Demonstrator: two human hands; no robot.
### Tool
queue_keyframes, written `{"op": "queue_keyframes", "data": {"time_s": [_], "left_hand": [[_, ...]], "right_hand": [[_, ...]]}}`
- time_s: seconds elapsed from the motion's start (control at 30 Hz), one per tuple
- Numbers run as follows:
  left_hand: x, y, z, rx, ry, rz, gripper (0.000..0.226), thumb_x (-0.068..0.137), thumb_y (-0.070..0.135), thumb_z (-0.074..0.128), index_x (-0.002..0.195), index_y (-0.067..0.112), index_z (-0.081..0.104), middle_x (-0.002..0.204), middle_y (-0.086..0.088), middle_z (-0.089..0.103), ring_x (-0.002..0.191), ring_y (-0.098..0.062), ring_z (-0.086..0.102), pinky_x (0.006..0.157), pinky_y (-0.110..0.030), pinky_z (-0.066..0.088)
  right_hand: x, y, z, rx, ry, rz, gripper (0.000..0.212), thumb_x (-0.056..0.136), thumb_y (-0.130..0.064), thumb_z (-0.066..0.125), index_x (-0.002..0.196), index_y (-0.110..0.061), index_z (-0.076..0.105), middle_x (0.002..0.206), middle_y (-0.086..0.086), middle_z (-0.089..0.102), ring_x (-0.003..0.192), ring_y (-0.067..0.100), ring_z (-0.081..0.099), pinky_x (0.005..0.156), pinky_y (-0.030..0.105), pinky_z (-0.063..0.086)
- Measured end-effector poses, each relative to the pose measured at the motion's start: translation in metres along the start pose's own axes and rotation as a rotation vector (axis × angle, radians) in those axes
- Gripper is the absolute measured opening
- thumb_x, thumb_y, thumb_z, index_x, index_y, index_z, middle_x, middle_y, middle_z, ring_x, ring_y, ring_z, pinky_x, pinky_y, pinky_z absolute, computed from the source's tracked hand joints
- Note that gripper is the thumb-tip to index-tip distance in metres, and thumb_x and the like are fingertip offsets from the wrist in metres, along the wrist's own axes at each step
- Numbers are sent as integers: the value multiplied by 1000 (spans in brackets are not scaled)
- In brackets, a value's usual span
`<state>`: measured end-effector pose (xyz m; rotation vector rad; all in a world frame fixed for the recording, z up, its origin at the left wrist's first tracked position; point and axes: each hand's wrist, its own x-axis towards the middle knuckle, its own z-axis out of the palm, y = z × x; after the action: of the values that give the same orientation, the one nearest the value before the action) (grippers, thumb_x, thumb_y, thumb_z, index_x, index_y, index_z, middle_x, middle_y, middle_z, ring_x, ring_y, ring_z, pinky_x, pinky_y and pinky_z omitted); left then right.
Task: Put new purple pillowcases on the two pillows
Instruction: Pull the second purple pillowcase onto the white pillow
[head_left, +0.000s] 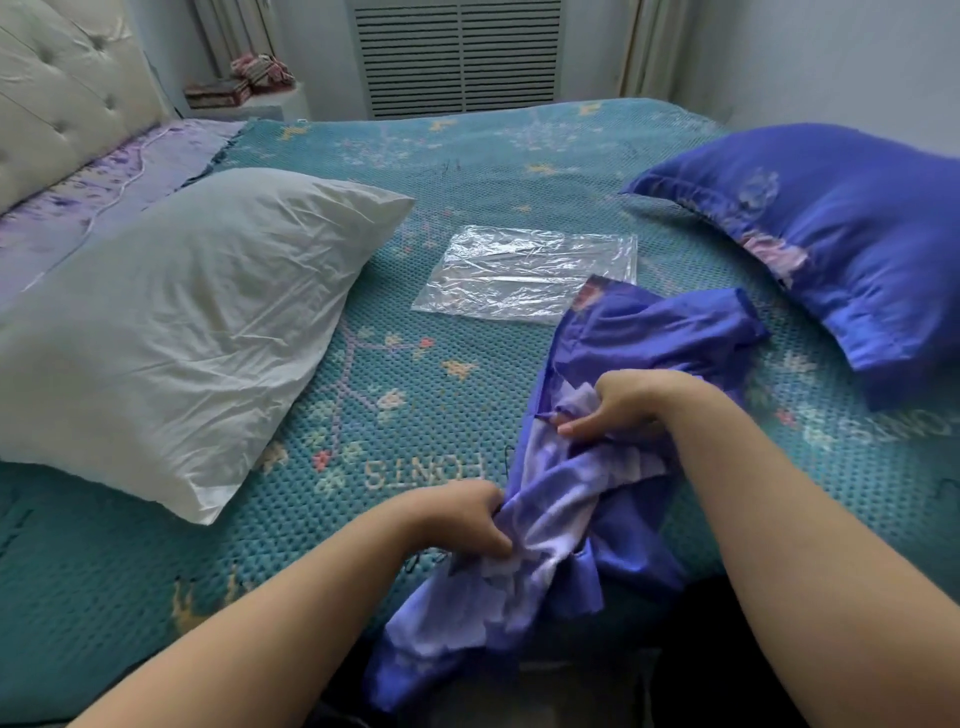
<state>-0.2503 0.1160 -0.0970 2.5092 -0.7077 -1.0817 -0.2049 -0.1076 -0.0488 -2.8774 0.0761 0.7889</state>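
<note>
Both hands at the near edge of the bed (467, 171), working a loose purple pillowcase (613, 343). Left hand (462, 519) low and near, fingers (501, 543) curled tight into a bunched fold of the fabric, gripping it where the paler inner side shows. Right hand (618, 405) farther up the same pillowcase, fingers curled under and thumb pressed along the top, pinching a gathered edge of the cloth. Pillowcase crumpled between the two grips, partly turned so that a pale lilac lining shows against the darker purple outside; far end spread flat on the bedcover, near end hanging off the bed edge toward the floor.

Bare white pillow (197, 322) lying at left on the teal bedcover, wrinkled, uncovered, well apart from the hands. Second pillow (841, 244) at right, already inside a purple case with a floral print, resting near the right edge of the bed. Clear plastic bag (524, 273) flat on the cover between the two pillows, its near right corner just under the far end of the loose pillowcase.

Tufted cream headboard (62, 93) at far left, with a lilac sheet (130, 171) showing below it. Slatted radiator cover (457, 57) against the far wall. Folded patterned cloths (244, 80) on a ledge beside it.
</note>
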Motion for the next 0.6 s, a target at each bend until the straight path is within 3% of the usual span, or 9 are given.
{"op": "queue_keyframes", "data": {"time_s": [0.07,0.17,0.23,0.27,0.33,0.37,0.43,0.5,0.6], "left_hand": [[-5,6,-16,-350,99,19,29,60,30,61,81,11,64,79,-7,64,75,-18,57,65,-29,47],[-26,-9,-77,-571,717,63,19,66,26,59,83,18,59,79,-5,63,76,-16,55,61,-15,44],[-44,-38,-111,-440,1178,18,21,68,29,62,86,21,55,80,-5,63,78,-23,60,68,-29,47],[-52,-55,-119,-244,1397,-92,24,73,27,62,95,21,56,92,-10,63,88,-30,61,74,-37,47],[-58,-82,-123,188,1685,-410,39,77,17,49,116,14,53,119,-21,54,107,-40,52,84,-46,42],[-56,-90,-123,263,1724,-481,45,77,14,44,121,10,51,125,-24,50,111,-43,49,87,-47,41],[-46,-86,-122,224,1572,-460,43,80,16,43,120,3,51,122,-28,51,109,-45,51,89,-49,41],[-29,-78,-115,129,1230,-413,32,89,27,45,111,6,55,116,-25,58,106,-41,56,89,-46,43],[-12,-77,-101,226,664,-509,46,93,43,45,118,7,56,116,-16,64,106,-32,60,88,-35,45]], "right_hand": [[-3,3,-5,-41,-21,-31,42,76,-53,69,77,-11,63,67,1,57,62,16,49,56,27,35],[-8,10,-18,321,191,-141,26,87,-33,63,70,-14,57,66,1,59,63,15,52,56,26,38],[-18,3,-23,897,384,-302,32,84,-42,65,70,-15,60,63,-2,61,57,11,53,56,26,42],[-23,-4,-26,1169,373,-414,34,82,-48,63,76,-14,64,68,-1,65,58,11,57,57,26,46],[-26,-27,-21,1471,159,-583,33,89,-43,52,95,-14,67,82,3,70,65,14,63,59,25,50],[-21,-41,-12,1455,62,-602,34,92,-43,47,102,-16,65,88,6,68,70,16,62,61,26,49],[-4,-61,4,1097,44,-462,41,95,-50,41,112,-18,59,103,12,60,86,22,61,72,32,46],[18,-64,17,570,171,-310,59,93,-59,35,124,-12,54,125,10,58,110,25,57,93,35,44],[36,-55,29,195,142,-246,43,100,-41,35,120,-11,59,127,10,59,112,27,55,92,31,41]]}}
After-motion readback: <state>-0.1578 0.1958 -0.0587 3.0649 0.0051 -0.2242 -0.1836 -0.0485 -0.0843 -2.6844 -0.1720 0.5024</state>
